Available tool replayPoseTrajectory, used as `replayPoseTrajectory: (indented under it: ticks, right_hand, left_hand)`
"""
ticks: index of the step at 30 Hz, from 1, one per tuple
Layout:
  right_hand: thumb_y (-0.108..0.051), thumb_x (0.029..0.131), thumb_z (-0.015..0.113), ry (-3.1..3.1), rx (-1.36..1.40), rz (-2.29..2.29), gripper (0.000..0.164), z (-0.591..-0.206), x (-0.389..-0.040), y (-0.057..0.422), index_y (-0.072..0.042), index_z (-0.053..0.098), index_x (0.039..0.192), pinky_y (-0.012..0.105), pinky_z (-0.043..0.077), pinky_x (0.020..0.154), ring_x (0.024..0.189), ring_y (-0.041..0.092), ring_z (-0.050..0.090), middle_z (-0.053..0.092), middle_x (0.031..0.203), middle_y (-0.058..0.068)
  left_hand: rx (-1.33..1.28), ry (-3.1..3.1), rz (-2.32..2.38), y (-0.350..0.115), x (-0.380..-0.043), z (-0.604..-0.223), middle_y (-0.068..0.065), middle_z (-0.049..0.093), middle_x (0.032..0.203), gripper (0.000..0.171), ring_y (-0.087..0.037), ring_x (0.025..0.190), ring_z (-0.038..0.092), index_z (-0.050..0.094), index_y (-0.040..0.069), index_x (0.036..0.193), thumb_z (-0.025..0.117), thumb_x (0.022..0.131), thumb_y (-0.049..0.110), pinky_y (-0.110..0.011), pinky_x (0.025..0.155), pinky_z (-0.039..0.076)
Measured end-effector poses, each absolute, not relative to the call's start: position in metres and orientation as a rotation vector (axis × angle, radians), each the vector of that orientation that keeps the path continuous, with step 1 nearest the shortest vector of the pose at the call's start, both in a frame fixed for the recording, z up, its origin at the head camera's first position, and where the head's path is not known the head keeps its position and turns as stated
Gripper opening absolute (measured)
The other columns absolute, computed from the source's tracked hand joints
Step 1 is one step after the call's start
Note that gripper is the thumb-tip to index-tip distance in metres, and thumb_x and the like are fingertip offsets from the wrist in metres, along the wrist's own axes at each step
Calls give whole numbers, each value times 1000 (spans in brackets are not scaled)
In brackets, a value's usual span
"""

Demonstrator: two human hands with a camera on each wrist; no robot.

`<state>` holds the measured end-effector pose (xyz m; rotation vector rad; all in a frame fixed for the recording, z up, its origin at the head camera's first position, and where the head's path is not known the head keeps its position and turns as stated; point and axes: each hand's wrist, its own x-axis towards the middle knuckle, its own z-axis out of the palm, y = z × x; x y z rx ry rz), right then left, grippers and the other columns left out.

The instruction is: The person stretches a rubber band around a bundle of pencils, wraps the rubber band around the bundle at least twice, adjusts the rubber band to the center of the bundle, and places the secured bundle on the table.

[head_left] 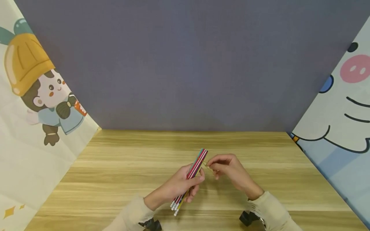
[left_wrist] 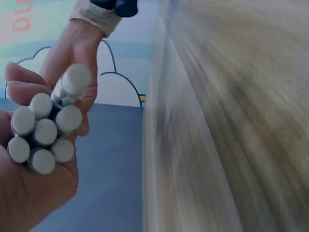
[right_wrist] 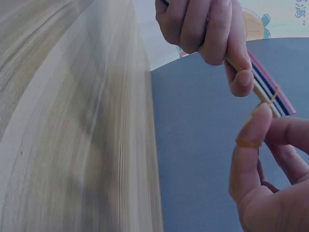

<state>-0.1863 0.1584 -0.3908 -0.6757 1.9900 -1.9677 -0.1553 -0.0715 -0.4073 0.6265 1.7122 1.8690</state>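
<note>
Left hand [head_left: 185, 184] grasps a bundle of striped pencils [head_left: 195, 168] round its middle, the thumb laid across the near side; the bundle passes slantwise through this grip, held over the table [head_left: 115, 183], with its upper end sticking out beyond the fingers and its eraser tips [left_wrist: 45, 132] showing below the palm; the left wrist view shows eight white erasers packed close together, one of them standing out further than the others.

Right hand [head_left: 232, 171] is just beside the upper end of the bundle, fingers bent, pinching a thin yellow-orange rubber band [right_wrist: 249, 143]; the band runs from the pencils near that upper end to the right hand, pulled out between the two, and in the right wrist view it lies across one digit; the right hand's fingertips are close to the pencils, and whether they touch them I cannot tell.

Cream sleeves [head_left: 134, 207] cover both forearms; a dark grey panel [head_left: 185, 64] stands behind the table.
</note>
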Motion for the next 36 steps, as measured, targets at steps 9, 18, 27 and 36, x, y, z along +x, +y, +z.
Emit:
replayPoseTrajectory:
  ticks: [9, 18, 27, 36]
  right_hand:
    - [-4, 93, 65, 2023, -527, -1814, 19, -391, -187, 160, 12, 68, 103, 23, 53, 50, 59, 11, 55, 61, 73, 10]
    - [-8, 90, 73, 1913, -735, -1572, 22, -401, -193, 165, 13, 71, 96, 20, 46, 45, 49, 7, 51, 65, 71, 11]
    - [-14, 104, 54, 1668, -776, -1668, 35, -406, -199, 173, 17, 67, 98, 20, 47, 54, 63, 8, 56, 72, 89, 16]
    - [-13, 109, 39, 1313, -801, -1870, 34, -415, -206, 175, 0, 68, 120, 19, 49, 70, 87, 7, 60, 69, 106, 3]
  left_hand:
    - [749, 1936, 1762, -73, -155, -402, -3, 55, 55, 18, -12, 36, 51, 51, 5, 109, 53, 105, 23, -40, 27, 36]
    - [850, 2040, 1680, -74, -154, -406, -3, 55, 55, 8, -53, 41, 49, 53, 5, 108, 50, 105, 12, -37, 27, 36]
    - [924, 2239, 1613, -75, -153, -403, -3, 55, 55, 4, -18, 35, 52, 54, 11, 104, 51, 105, 11, -48, 34, 49]
    - [1013, 2438, 1490, -73, -152, -407, 4, 52, 56, 14, -5, 33, 49, 57, 10, 117, 52, 104, 9, -25, 30, 45]
